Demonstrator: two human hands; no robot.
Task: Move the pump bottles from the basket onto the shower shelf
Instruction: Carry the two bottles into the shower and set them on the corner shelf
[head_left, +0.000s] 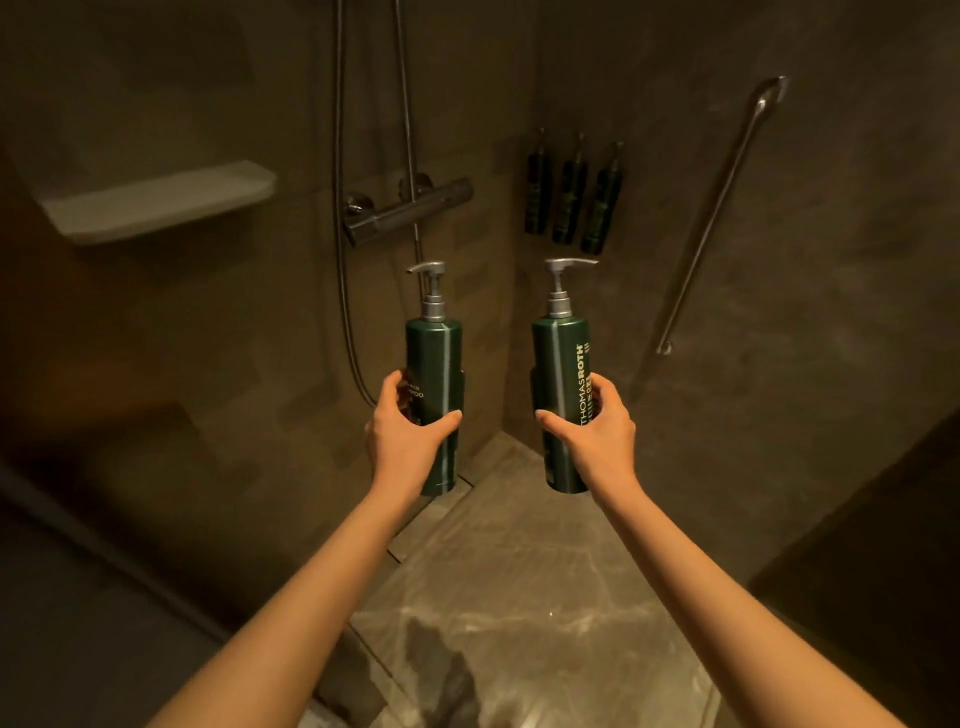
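Note:
I hold two dark green pump bottles upright in front of me, inside a dim shower. My left hand (402, 434) grips the left pump bottle (434, 353) around its middle; its grey pump head points left. My right hand (597, 434) grips the right pump bottle (558, 358), which has white lettering down its side and a pump head pointing right. The pale shower shelf (156, 202) juts from the left wall, well above and to the left of both bottles, with nothing on it. No basket is in view.
A shower mixer bar (410, 210) and hose (343, 291) hang on the back wall behind the bottles. Three dark bottles (571, 200) are mounted on the right wall, beside a slanted metal grab rail (719, 208). Below lies a wet marble floor (519, 597).

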